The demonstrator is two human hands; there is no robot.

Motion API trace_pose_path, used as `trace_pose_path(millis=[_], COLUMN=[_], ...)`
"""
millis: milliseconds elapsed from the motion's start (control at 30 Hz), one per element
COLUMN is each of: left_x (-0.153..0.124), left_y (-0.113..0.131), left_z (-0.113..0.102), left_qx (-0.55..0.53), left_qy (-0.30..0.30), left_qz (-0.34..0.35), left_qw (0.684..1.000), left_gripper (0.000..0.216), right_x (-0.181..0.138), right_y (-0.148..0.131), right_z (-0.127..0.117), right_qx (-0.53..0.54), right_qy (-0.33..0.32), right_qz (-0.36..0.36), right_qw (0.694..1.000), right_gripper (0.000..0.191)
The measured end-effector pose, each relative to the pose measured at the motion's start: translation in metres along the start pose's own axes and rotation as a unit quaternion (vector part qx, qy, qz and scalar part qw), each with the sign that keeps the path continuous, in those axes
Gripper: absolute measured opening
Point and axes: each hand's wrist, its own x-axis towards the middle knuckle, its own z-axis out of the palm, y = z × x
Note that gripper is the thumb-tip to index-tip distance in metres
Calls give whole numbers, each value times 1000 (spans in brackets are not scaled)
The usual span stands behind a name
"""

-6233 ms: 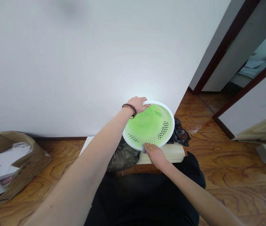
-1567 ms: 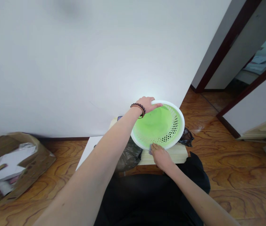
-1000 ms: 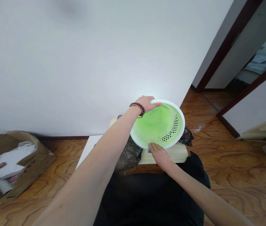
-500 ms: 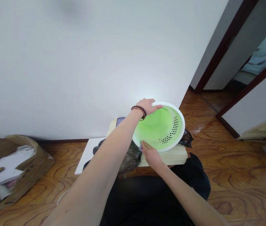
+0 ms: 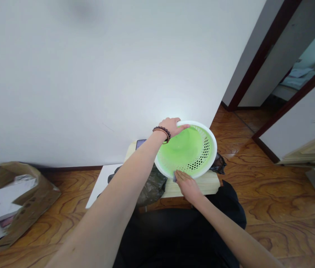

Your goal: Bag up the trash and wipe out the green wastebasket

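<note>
A round colander basket (image 5: 184, 147), green inside with a white rim and rows of holes, is tilted over a small pale wooden stool. My left hand (image 5: 171, 127) grips its far-left rim, thumb over the inner edge. At the near rim is my right hand (image 5: 185, 184), fingers pressed together on a small greyish-purple cloth (image 5: 175, 177) against the white edge. Most of the cloth is hidden under the fingers.
Under the basket, the stool top (image 5: 202, 184) carries a phone (image 5: 140, 143) at its far-left corner. Dark plastic bags (image 5: 153, 186) hang beside it. On the left floor stands a cardboard box (image 5: 31, 203) with papers; a white wall (image 5: 104, 74) rises behind, and a doorway is at right.
My right hand has slid to the right along the near rim with the cloth. My left hand keeps its grip on the basket, and the whole view has shifted slightly.
</note>
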Motion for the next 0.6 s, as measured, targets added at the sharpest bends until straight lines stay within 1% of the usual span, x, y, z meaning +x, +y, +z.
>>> trace_pose_path(millis=[67, 133, 267, 400, 500, 600], left_x=[0, -1, -7, -17, -23, -25], left_y=[-2, -3, -1, -1, -2, 2], left_z=[-1, -5, -17, -28, -30, -29], left_qx=[1, 10, 63, 119, 147, 144], left_qy=[-1, -7, -27, -12, 4, 20], left_qz=[6, 15, 16, -13, -32, -24], left_qw=[1000, 1000, 998, 993, 989, 989], left_gripper=[75, 77, 75, 70, 68, 59], right_x=[9, 13, 5, -8, -12, -10], right_y=[-13, -19, -13, -3, 2, 4], right_z=[3, 5, 0, -14, -30, -40], right_qx=[11, 18, 37, 43, 36, 20], right_qy=[14, 24, 21, 9, 1, -14], right_qz=[9, 17, -2, -36, -55, -57], right_qw=[1000, 999, 999, 998, 998, 998], right_gripper=[45, 45, 47, 49, 49, 48])
